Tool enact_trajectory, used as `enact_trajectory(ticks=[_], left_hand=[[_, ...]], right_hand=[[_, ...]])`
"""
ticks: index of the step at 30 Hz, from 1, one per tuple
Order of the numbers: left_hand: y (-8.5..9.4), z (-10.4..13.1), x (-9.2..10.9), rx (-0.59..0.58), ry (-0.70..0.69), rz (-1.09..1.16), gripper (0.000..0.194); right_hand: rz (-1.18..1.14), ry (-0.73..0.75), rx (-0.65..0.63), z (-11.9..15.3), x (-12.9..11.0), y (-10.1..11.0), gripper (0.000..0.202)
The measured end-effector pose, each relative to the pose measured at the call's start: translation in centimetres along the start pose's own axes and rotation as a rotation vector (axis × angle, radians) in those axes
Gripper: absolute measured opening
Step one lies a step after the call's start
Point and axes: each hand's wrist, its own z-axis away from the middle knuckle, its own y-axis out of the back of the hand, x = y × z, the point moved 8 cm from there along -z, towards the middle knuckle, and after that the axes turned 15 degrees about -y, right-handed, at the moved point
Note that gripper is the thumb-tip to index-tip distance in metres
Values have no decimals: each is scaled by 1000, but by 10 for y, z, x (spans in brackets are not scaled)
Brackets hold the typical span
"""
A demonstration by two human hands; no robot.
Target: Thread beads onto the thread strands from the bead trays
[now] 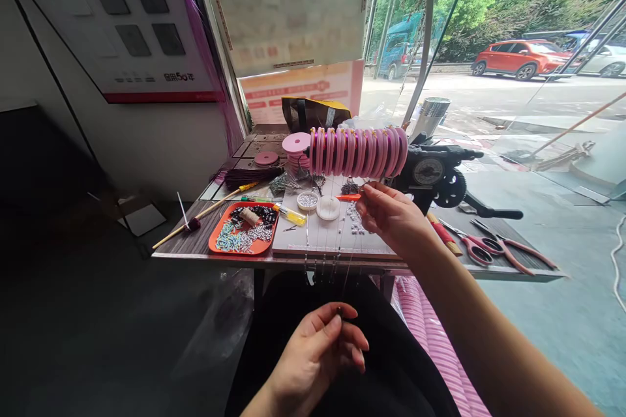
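Observation:
Low in front, above my lap, my left hand (317, 352) is closed in a pinch on a small dark piece (339, 311), with its other fingers loosely curled. My right hand (388, 212) reaches over the board (293, 244) with thumb and fingertips pinched together; what they hold is too small to make out. An orange pointed tool (348, 197) shows beside those fingertips, and I cannot tell whether it is held. Above stands a roller wrapped in pink cord rings (359, 151). Thin threads hang down from it past the table edge, some carrying small beads (334, 267).
An orange tray (215, 244) of beads, a yellow-handled tool (292, 215), a bead dish (308, 201) and a white disc (327, 208) lie leftward. Right are a cranked machine (430, 172), scissors (476, 251) and pliers (521, 254). A pink spool (296, 142) stands behind.

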Motion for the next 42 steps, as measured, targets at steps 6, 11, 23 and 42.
enact_trajectory(ticks=[6, 11, 23, 42], left_hand=[[0, 6, 1, -69, 23, 50, 28], [-1, 5, 0, -103, 24, 31, 27], [-21, -10, 28, -381, -125, -458, 24], [-84, -103, 96, -29, -717, -355, 23]], right_hand=[[7, 19, 1, -2, 2, 3, 37], [22, 22, 9, -3, 1, 2, 38], [100, 81, 25, -7, -17, 4, 32], [183, 79, -5, -1, -23, -6, 29]])
